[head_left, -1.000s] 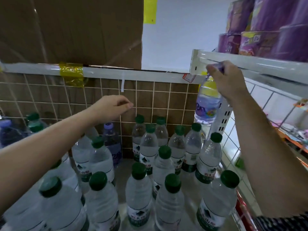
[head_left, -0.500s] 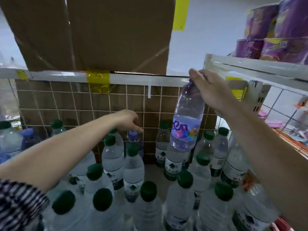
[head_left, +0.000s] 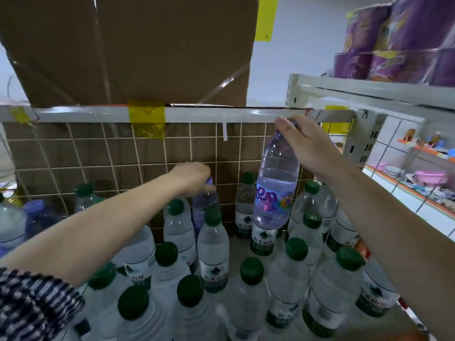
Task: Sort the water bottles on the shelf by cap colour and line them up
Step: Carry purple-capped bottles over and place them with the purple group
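Observation:
My right hand (head_left: 305, 141) grips the neck and cap of a purple-tinted bottle (head_left: 273, 188) and holds it in the air above the green-capped bottles (head_left: 213, 244) that fill the shelf. My left hand (head_left: 192, 177) reaches to the back of the shelf and closes over the purple cap of a second purple bottle (head_left: 204, 205) that stands against the wire grid (head_left: 110, 153). Another purple-capped bottle (head_left: 37, 210) stands at the far left. Several green-capped bottles crowd the front and right.
A cardboard box (head_left: 138, 50) sits above the shelf's white top rail (head_left: 209, 113). To the right, an upper shelf (head_left: 369, 89) carries purple packs (head_left: 403, 38). Beyond it are tiled counters with small wares.
My right hand has carried the purple bottle from the upper right down and leftward over the shelf. My left hand has dropped onto the purple cap at the back.

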`<state>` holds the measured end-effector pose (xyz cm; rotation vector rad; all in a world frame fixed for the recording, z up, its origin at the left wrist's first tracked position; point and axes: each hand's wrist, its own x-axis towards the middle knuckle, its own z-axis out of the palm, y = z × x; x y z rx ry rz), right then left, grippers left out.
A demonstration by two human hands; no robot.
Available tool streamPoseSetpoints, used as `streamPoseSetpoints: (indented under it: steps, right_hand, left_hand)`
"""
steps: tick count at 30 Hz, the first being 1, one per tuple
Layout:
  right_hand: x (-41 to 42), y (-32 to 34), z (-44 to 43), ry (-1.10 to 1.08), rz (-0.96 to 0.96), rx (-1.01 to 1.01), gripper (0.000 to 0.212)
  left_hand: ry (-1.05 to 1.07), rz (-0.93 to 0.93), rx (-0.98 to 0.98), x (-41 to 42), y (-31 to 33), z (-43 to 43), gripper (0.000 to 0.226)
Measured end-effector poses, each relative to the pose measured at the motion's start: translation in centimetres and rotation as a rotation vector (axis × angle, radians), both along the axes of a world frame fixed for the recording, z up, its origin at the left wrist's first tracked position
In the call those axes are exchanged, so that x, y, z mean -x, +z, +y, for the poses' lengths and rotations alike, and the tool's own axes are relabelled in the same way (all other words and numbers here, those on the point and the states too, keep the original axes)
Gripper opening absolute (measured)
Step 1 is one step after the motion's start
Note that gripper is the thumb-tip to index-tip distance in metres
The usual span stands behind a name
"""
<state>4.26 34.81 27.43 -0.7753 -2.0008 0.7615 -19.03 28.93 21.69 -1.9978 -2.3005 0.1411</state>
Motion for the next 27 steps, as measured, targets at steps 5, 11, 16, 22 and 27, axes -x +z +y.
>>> streamPoseSetpoints:
  steps: [5, 11, 16, 22, 27]
  right_hand:
    - [-0.5, 1.0, -0.8, 0.026, 0.094, 0.002, 0.043]
    - [-1.1, 3.2, -3.2, 0.180, 0.309, 0.048, 0.023]
    - [-0.9, 5.2, -5.6, 0.341, 0.422, 0.093, 0.026]
    - [0.5, 6.4, -11.3, 0.614, 0.459, 0.169, 0.030]
    - [3.4, 4.8, -17.8, 0.793, 0.362, 0.233, 0.035]
  left_hand:
    - [-0.008, -0.269, -0.508, -0.5, 3.5, -1.7, 0.036]
    - [-0.067, -0.747, -1.017, -4.0, 7.8, -4.5, 0.037]
    - [-0.175, -1.235, -1.178, -6.9, 10.2, -9.2, 0.034]
    - [-0.116, -1.303, -1.323, -9.0, 11.0, -18.2, 0.029]
    - [0.055, -1.204, -1.313, -8.6, 9.1, -26.7, 0.034]
